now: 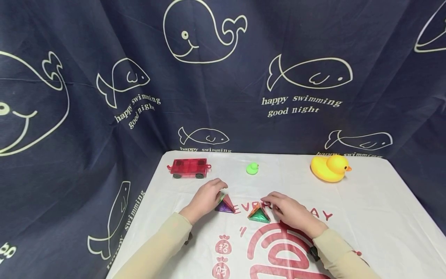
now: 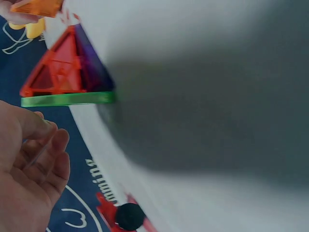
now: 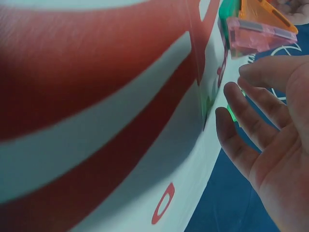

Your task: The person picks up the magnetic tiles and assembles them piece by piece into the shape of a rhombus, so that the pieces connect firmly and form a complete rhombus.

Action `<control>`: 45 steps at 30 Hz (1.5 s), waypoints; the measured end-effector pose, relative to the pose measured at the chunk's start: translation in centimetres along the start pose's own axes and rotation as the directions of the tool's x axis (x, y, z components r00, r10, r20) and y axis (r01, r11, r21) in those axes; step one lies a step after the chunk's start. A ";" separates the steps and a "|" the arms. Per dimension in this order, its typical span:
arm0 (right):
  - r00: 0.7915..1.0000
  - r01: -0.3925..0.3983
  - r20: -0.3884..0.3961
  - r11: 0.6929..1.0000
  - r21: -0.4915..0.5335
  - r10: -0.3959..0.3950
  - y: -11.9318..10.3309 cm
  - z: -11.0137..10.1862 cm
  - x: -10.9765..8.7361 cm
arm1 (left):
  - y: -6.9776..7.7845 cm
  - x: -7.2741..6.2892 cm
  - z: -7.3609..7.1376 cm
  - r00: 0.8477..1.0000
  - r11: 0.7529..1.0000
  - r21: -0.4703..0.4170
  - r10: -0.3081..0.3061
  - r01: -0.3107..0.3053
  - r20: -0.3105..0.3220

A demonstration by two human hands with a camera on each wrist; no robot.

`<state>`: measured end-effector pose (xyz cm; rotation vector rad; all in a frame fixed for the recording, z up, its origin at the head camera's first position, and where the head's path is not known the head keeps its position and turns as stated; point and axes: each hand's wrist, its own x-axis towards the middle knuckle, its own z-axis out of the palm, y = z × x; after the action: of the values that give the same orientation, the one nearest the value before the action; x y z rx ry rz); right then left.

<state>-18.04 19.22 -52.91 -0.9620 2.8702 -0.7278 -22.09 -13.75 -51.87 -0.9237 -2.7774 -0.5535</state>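
Observation:
Two small pyramids built of translucent magnetic tiles stand on the white tablecloth. The left pyramid [image 1: 225, 206] shows purple, red and green sides. Beside its green side is my left hand [image 1: 204, 197], fingers loosely bent; the left wrist view has a gap between those fingertips [image 2: 59, 137] and the tiles. Green, orange and pink faces make up the right pyramid [image 1: 259, 215]. My right hand [image 1: 292, 212] hovers at its right side with fingers spread and relaxed, and in the right wrist view nothing lies between thumb and fingers.
A red translucent wheeled car base [image 1: 189, 167] stands at the back left. Farther right along the back are a small green duck [image 1: 252, 168] and a large yellow duck [image 1: 328, 168]. Behind the table hangs a dark blue curtain [image 1: 244, 112] with fish drawings.

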 end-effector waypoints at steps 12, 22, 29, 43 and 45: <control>0.995 0.100 0.020 0.995 0.027 -0.100 -0.2 1.1 0.8 | -0.9 -1.0 1.1 0.989 0.999 -0.010 0.035 -0.034 0.142; 0.995 0.092 0.038 0.995 0.041 -0.093 -0.2 1.1 0.9 | -1.0 -1.0 1.3 0.983 0.997 -0.054 0.064 -0.056 0.170; 0.998 0.006 0.057 0.999 0.039 -0.008 -0.2 0.7 0.4 | -1.5 -1.5 1.6 0.985 0.997 -0.062 0.051 -0.042 0.165; 0.984 -0.177 0.029 0.984 0.008 0.177 0.0 -0.2 -2.4 | -1.6 -4.7 1.0 0.985 0.991 -0.118 -0.041 0.061 0.167; 0.984 -0.176 0.006 0.984 -0.005 0.176 0.1 0.1 -2.7 | -1.4 -5.2 1.0 0.988 0.992 -0.105 -0.054 0.070 0.144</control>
<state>-15.92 20.80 -53.32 -0.6964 2.9041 -0.7017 -18.90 -17.22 -54.61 -0.9353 -2.9367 -0.6820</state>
